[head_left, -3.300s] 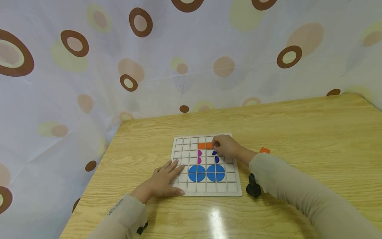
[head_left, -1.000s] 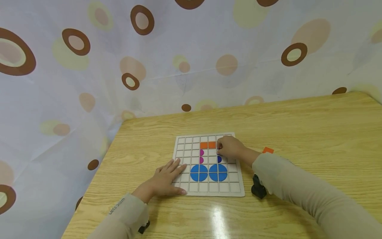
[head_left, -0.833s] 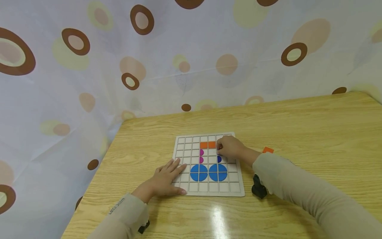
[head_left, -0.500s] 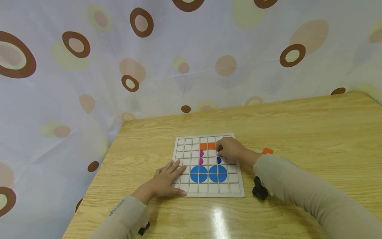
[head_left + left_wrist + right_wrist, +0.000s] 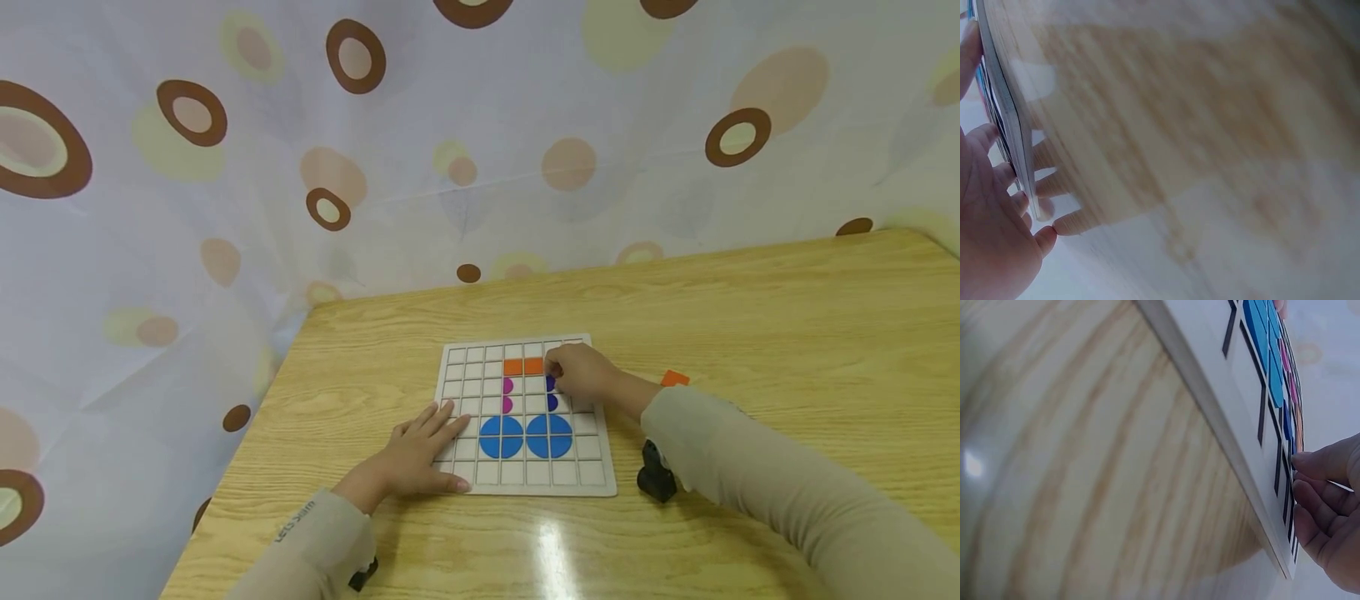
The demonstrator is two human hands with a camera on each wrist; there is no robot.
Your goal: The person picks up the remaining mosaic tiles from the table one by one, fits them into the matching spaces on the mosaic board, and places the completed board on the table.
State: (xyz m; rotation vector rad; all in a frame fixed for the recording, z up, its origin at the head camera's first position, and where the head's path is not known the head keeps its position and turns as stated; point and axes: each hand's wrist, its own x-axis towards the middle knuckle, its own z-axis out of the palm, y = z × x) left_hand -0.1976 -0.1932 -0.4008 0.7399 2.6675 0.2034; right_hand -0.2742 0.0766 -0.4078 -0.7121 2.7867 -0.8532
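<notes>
A white grid board (image 5: 536, 473) lies on the table with coloured flat tiles in its cells. My left hand (image 5: 422, 450) rests on its left edge, fingers spread, thumb near the front edge. My right hand (image 5: 581, 371) is over the right side, fingers curled, fingertips right at the upper dark blue half-circle tile (image 5: 551, 383). In the right wrist view the thumb tip (image 5: 1302, 460) meets that tile's end; I cannot tell whether the fingers pinch it. Below lies another dark blue half-circle tile (image 5: 552, 402). Two magenta half-circle tiles (image 5: 507, 405) stand in a column to the left.
Blue quarter-circle tiles form two discs (image 5: 501, 437) lower on the board. Two orange squares (image 5: 513, 367) sit above the half-circles. A loose orange piece (image 5: 675, 378) lies on the wooden table (image 5: 795, 325), partly behind the right sleeve. A patterned sheet (image 5: 420, 100) hangs behind.
The upper dark blue half-circle tile, tilted in my right fingers earlier and then hidden by them, now shows in its cell above the other one. My left hand has stayed put.
</notes>
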